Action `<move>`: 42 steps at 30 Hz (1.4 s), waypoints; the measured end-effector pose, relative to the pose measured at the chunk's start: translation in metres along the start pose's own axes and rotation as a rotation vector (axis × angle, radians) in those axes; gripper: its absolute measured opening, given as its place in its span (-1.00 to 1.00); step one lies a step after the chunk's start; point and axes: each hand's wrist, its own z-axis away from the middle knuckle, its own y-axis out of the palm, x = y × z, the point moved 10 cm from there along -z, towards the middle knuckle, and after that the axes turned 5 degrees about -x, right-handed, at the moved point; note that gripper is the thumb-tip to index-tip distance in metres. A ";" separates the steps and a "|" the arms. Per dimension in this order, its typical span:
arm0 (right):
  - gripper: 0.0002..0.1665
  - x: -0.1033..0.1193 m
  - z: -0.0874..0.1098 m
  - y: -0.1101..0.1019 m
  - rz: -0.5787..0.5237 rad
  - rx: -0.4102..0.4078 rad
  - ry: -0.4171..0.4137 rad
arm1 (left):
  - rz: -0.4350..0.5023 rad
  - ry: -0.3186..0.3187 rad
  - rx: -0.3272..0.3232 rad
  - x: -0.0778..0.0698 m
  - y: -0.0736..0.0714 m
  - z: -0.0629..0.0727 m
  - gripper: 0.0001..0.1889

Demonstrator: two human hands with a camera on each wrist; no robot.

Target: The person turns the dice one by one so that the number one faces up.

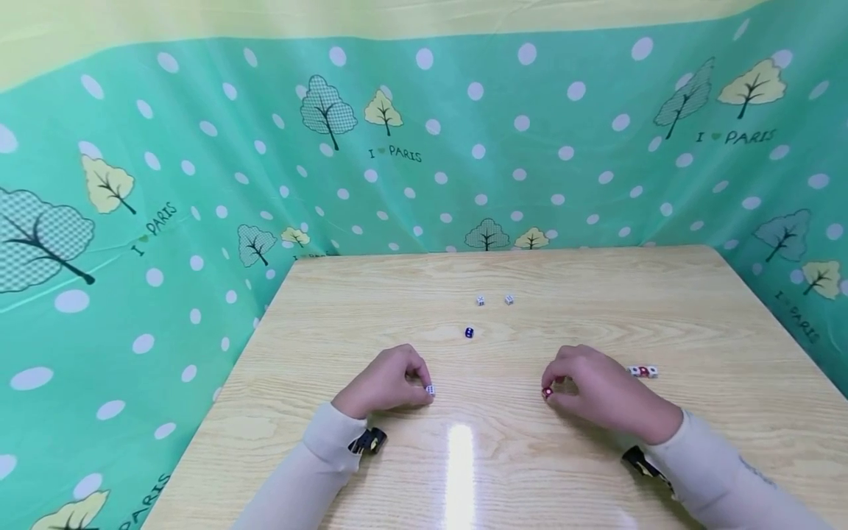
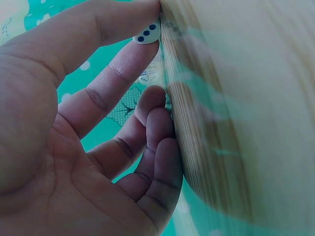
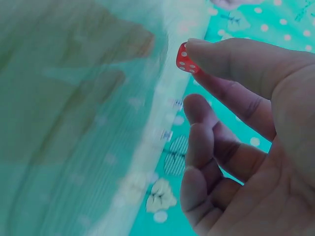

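Observation:
My left hand [image 1: 391, 377] pinches a white die [image 1: 430, 390] between thumb and index finger, low over the table left of the middle. Dark pips show on that white die [image 2: 147, 33] in the left wrist view, while the other fingers curl loosely at the table surface. On the other side, my right hand [image 1: 596, 386] holds a red die [image 1: 547, 393] at its thumb and index fingertips. White pips mark the red die [image 3: 187, 60] in the right wrist view. A row of white and red dice [image 1: 643, 372] lies just beyond the right hand, partly hidden by it.
A blue die [image 1: 469, 333] lies beyond and between the hands. Farther back are two white dice, one at left [image 1: 480, 300] and one at right [image 1: 509, 299]. The wooden table [image 1: 371, 294] meets a green dotted curtain [image 1: 397, 199] at its back and sides.

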 end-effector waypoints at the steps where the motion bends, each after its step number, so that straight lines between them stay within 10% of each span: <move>1: -0.75 -0.003 0.001 -0.003 0.017 -0.014 -0.001 | -0.001 -0.001 0.001 0.000 0.000 0.000 -0.81; 42: -0.80 -0.120 0.039 -0.036 0.018 -0.021 0.246 | 0.011 0.001 0.005 -0.001 -0.001 -0.002 -0.82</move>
